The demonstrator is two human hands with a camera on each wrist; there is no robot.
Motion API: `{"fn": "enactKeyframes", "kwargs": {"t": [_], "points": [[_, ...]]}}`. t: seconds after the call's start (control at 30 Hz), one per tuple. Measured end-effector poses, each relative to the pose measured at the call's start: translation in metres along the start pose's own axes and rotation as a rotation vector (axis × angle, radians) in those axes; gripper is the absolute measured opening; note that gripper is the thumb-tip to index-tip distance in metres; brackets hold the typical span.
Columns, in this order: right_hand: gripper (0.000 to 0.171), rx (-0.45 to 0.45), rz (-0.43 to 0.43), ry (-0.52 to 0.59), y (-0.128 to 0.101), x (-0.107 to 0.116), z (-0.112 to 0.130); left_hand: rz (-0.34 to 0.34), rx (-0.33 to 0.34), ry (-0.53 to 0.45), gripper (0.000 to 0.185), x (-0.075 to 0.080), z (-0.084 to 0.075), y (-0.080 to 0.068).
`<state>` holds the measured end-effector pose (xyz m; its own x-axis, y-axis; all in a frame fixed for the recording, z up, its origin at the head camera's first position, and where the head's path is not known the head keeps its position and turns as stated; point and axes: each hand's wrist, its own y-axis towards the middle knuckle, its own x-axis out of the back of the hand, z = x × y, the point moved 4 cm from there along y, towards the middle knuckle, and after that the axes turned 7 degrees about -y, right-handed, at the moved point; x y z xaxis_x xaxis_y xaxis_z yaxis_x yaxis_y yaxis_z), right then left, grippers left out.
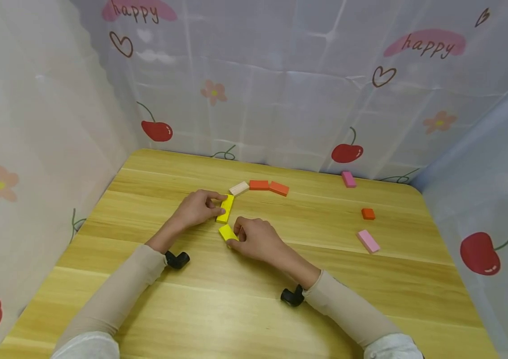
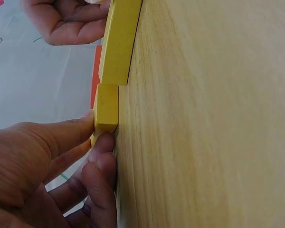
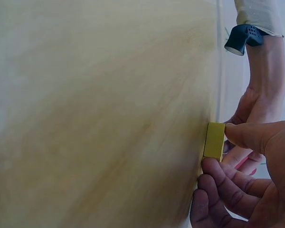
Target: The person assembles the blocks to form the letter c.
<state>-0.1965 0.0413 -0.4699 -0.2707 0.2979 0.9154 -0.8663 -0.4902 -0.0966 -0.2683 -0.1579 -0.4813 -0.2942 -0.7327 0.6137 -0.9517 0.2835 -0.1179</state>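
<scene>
My left hand [image 1: 197,208] pinches a long yellow block [image 1: 225,208] between thumb and fingers, and the block lies flat on the wooden table. Just nearer to me, my right hand [image 1: 258,239] grips a second yellow block [image 1: 227,232], its fingers covering one end. In the left wrist view, the left hand's yellow block [image 2: 107,107] sits end to end with the other, slightly angled. The right wrist view has thumb and fingertips on opposite sides of the yellow block [image 3: 213,140]. A cream block [image 1: 239,188] adjoins the far end of the left-hand block.
Two orange-red blocks [image 1: 259,185] continue the curved row rightward from the cream one. Farther right on the table [image 1: 316,219] lie a pink block [image 1: 348,179], a short orange block [image 1: 368,214] and a light pink block [image 1: 368,241]. A printed curtain [image 1: 276,99] borders the table.
</scene>
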Motion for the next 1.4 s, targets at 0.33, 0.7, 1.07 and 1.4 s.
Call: {"fn": "enactKeyframes", "kwargs": {"t": [0.33,0.7,1.07,1.4], "points": [[0.032,-0.002,-0.012,0.019,0.003,-0.0016,0.0055,0.012,0.005,-0.013,0.045,0.0003,0.0005,0.0003],[0.028,-0.018,-0.021,0.018,0.006,-0.0034,0.007,0.008,-0.001,-0.02,0.046,-0.0009,0.0031,0.0011],[0.026,-0.035,-0.018,0.016,0.0063,-0.0033,0.0066,-0.002,-0.005,-0.026,0.045,-0.0001,0.0006,-0.0003],[0.024,-0.03,-0.025,0.037,0.0044,-0.0041,0.004,-0.001,-0.007,-0.019,0.045,-0.0013,0.0023,0.0004]]}}
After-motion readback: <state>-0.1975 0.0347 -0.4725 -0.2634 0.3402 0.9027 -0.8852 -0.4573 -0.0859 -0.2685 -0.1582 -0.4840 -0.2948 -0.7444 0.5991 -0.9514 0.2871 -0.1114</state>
